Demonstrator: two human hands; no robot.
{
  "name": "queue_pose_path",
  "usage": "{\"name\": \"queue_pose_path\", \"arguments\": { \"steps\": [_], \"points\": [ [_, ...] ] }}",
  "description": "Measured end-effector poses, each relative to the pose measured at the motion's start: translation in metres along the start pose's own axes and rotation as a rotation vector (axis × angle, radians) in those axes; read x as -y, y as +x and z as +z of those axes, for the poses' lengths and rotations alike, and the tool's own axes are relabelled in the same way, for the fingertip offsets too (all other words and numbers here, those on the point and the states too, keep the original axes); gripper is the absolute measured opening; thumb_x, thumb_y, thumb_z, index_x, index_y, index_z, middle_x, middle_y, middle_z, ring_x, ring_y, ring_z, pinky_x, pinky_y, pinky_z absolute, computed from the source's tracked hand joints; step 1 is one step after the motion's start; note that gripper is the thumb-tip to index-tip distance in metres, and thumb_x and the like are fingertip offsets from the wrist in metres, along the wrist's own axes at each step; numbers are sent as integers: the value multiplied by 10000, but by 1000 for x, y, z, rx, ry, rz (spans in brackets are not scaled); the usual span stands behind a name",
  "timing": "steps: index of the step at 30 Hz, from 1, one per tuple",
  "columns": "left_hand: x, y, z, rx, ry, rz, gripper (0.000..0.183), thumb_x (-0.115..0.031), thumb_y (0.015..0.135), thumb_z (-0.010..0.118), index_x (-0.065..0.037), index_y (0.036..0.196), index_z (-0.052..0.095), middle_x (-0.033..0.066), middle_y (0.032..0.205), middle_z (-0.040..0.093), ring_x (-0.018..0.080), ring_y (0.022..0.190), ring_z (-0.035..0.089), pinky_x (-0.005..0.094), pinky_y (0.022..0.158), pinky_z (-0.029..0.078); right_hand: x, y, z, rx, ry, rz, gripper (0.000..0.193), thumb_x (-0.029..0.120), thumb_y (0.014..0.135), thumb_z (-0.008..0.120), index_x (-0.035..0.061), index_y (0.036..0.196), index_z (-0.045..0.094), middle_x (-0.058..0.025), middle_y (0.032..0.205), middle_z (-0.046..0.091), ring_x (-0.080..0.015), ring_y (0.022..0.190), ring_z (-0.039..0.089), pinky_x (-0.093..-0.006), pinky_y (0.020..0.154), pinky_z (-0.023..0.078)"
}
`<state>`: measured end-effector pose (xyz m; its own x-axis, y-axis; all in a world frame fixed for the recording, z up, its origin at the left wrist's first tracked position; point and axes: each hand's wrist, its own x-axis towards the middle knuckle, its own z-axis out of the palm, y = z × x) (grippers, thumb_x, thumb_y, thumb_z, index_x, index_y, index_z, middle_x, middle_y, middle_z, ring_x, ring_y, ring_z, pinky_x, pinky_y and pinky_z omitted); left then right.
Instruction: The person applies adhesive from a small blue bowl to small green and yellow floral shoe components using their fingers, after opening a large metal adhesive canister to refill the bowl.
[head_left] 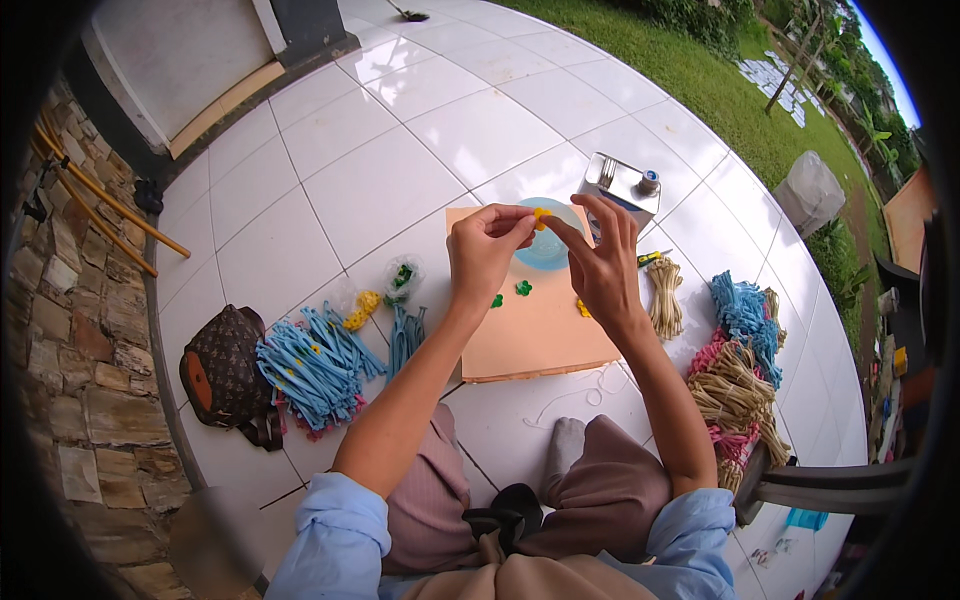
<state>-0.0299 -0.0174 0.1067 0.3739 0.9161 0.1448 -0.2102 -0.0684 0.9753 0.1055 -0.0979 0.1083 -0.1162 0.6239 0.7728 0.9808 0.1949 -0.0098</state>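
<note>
My left hand (485, 245) pinches a small yellow flower-shaped piece (541, 217) between thumb and fingertips. Stretched toward that piece, the index finger of my right hand (608, 270) appears to touch it, and its other fingers are spread. Both hands are raised above a tan board (545, 345). Beneath the yellow piece, at the board's far end, is a round light-blue dish (543, 256), partly hidden by my hands. Green flower pieces (523, 288) lie on the board, and another yellow piece (583, 309) shows beside my right wrist.
Bundles of light-blue cords (318, 350), a brown patterned bag (222, 362) and plastic bags of green pieces (403, 276) and yellow pieces (362, 308) are left. Behind the dish stands a metal can (632, 178). Beige cord bundles (737, 385) lie right, near a grey bar (835, 487).
</note>
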Motion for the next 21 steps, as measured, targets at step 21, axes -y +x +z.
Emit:
{"name": "queue_pose_path", "arguments": {
  "steps": [21],
  "points": [
    [84, -15, 13, 576, 927, -5, 99, -34, 729, 652, -4, 821, 674, 131, 804, 672, 233, 754, 659, 321, 703, 522, -55, -85, 7, 736, 456, 563, 213, -23, 749, 582, 12, 927, 470, -121, 772, 586, -235, 715, 603, -325, 638, 476]
  ]
}}
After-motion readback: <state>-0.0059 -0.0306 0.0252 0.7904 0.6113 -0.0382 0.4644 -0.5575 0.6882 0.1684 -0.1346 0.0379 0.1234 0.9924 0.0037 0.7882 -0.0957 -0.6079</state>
